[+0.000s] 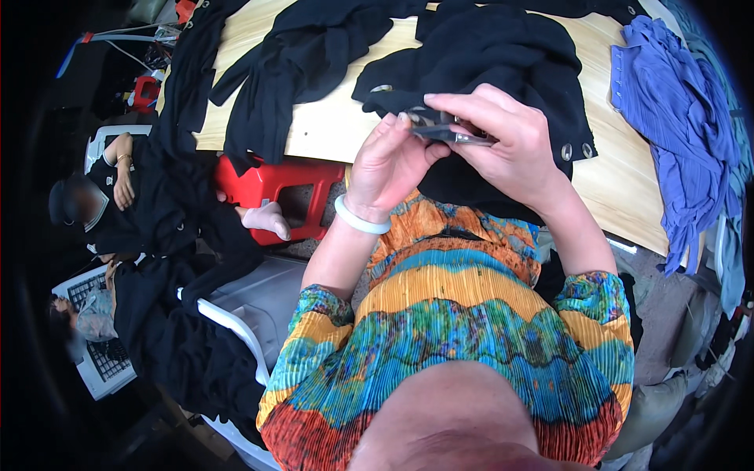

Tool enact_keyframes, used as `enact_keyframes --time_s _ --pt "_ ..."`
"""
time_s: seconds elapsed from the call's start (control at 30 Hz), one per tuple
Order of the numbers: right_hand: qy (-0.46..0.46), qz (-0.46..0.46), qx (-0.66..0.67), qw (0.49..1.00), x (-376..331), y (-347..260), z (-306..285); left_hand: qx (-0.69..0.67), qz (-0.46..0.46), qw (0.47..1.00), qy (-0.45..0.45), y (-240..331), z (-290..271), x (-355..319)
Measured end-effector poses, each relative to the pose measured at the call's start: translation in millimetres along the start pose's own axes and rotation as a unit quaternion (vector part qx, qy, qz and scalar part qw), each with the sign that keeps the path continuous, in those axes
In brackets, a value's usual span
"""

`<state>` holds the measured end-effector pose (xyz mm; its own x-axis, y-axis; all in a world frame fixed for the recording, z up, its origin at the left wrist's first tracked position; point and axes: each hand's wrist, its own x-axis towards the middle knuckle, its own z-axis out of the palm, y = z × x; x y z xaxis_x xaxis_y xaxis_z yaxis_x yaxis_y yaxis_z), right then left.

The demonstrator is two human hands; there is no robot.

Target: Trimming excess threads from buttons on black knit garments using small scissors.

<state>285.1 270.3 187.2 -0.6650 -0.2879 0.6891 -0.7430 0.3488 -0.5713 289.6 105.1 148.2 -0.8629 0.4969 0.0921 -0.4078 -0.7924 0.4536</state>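
- Head view, with clock directions read from its middle: I find both bare hands at one o'clock, brought together over the near edge of a pale wood-grain table [330, 129].
- Right hand [506, 129]: I read its fingers as closed around dark metal thread snips [452, 134], with the blades toward nine o'clock, probably so the tips meet the other hand's fingers.
- Left hand [393, 161]: thumb and forefinger are close together beside the blade tips, likely to steady something small there—I cannot tell whether they pinch cloth or thread.
- Black garment [503, 55]: it lies at one o'clock, bunched on the table behind and beneath the hands, and dark cloth hangs below them toward the lap. Shiny oval fittings [566, 151] dot its edge; I judge the tabletop bears most of its weight, leaving the fingers free for fine work.
- More black garments [314, 51] drape the table at eleven o'clock, apparently kept aside to leave working room.
- Blue-violet pleated garment [667, 102]: it hangs over the table's edge at two o'clock—well apart from the hands.
- Red plastic stool [267, 184]: it stands at ten o'clock, near a co-worker's foot [267, 220].
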Motion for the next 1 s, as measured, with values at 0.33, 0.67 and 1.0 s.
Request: enact_keyframes --time_s 0.33,0.67,1.0 --pt "-0.007 -0.04 -0.099 0.994 -2 7 0 0.131 -0.005 0.988 0.082 7 7 -10" --pt "0.129 0.076 -0.057 0.987 -9 3 -18 0.088 -0.023 0.996 -0.012 2 2 -10" --pt "0.07 0.186 0.094 0.975 -47 -25 -9 0.098 -0.024 0.995 0.019 -5 9 -3"
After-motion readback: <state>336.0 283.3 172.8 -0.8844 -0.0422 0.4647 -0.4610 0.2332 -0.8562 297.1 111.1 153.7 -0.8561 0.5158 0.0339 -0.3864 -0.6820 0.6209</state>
